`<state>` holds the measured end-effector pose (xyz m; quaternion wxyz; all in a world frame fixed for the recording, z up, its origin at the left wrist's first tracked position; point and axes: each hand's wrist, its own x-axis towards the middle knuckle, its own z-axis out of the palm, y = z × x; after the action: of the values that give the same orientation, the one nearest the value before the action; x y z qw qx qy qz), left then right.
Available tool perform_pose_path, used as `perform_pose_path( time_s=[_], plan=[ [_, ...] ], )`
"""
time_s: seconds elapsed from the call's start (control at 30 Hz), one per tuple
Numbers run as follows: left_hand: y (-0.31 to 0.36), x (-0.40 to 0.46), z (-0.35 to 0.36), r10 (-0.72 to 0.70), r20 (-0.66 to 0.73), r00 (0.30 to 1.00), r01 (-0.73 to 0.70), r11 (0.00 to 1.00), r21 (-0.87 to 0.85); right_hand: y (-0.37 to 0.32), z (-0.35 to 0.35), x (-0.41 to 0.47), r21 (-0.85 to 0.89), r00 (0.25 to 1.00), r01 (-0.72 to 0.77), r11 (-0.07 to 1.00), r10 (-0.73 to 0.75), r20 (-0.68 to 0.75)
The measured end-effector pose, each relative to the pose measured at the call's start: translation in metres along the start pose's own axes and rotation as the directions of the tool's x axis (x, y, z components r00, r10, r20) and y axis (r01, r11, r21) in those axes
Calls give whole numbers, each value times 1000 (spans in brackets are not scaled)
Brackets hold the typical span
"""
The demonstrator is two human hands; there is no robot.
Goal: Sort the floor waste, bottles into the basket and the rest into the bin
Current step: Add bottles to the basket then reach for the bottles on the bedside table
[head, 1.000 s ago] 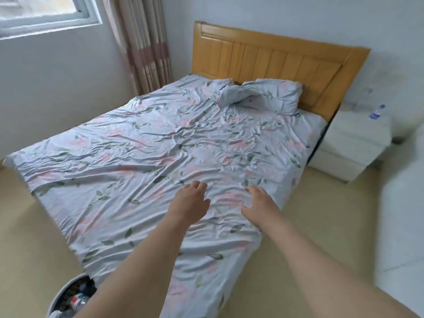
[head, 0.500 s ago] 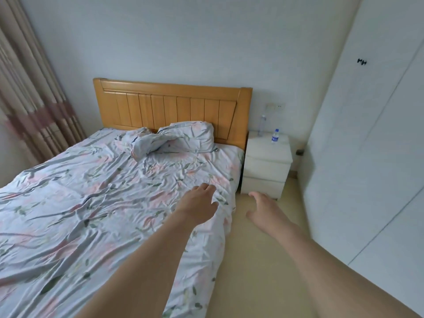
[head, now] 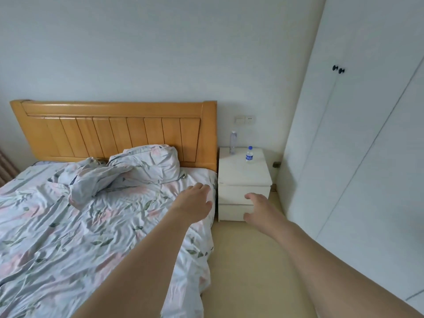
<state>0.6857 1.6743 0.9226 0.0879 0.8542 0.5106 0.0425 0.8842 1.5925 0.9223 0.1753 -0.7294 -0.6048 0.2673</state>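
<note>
Two plastic bottles stand on the white nightstand (head: 243, 180): a tall clear bottle (head: 233, 142) at its back left and a short bottle with a blue cap and label (head: 249, 154) near the middle. My left hand (head: 195, 203) reaches forward over the bed's right edge, fingers relaxed and empty. My right hand (head: 259, 207) is stretched out in front of the nightstand drawers, fingers loosely spread, holding nothing. Neither the basket nor the bin is in view.
The bed (head: 91, 226) with a floral sheet, a crumpled pillow (head: 146, 164) and a wooden headboard (head: 114, 127) fills the left. A white wardrobe (head: 367, 134) lines the right. A narrow strip of beige floor (head: 247, 271) runs between them to the nightstand.
The view has swung right and moved closer to the nightstand. The basket at the lower left has left the view. Both hands stay stretched forward and empty.
</note>
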Motion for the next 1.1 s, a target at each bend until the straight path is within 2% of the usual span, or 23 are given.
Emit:
perform_pose_path(
  time_s=[0.17,0.27,0.43,0.6,0.87,1.1],
  plan=[
    [20,122,13,12,24,1000,-12,1000,-8,56,-34,108,48,999,-49,998,49,1],
    [28,192,25,-32,11,999,33,995,-89,87,-58,174,69,999,-49,996,49,-7],
    [45,319,18,-68,64,996,76,989,-130,126,-127,289,103,998,-57,993,57,3],
    [51,427,3,-116,49,992,123,974,-192,142,-180,393,121,995,3,993,9,-96],
    [5,580,22,-158,157,975,182,971,-153,167,-187,552,44,998,-51,998,52,-20],
    [-69,780,65,-165,241,956,208,964,-168,195,-170,732,5,984,-178,984,178,34]
  ],
)
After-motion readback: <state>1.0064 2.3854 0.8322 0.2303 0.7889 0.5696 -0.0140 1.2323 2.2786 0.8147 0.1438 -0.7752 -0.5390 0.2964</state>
